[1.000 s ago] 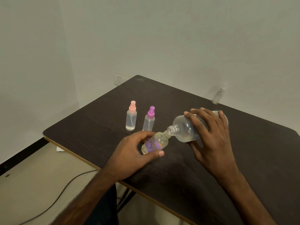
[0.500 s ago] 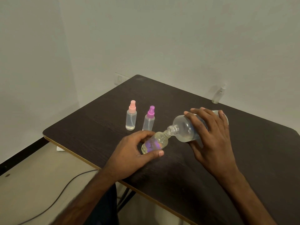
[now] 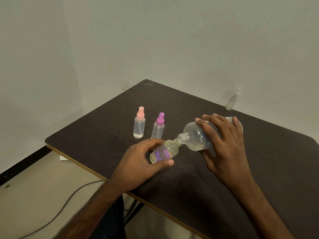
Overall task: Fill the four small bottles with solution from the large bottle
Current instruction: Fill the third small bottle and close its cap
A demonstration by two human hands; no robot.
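A small bottle, uncapped and tilted, is held low over a dark desk by the left hand, whose fingers are curled round its body, thumb underneath. The large bottle is gripped round its middle by the right hand, fingers wrapped over the top. It is tipped almost flat so that its open mouth meets the small bottle's neck — an angle judged to let the contents be passed across without a spill. Pale solution is seen pooled in both. Just behind, a pink-capped bottle and a purple-capped bottle are stood upright side by side, out of the pouring path. A clear bottle is set well apart at the desk's far edge, against the wall.
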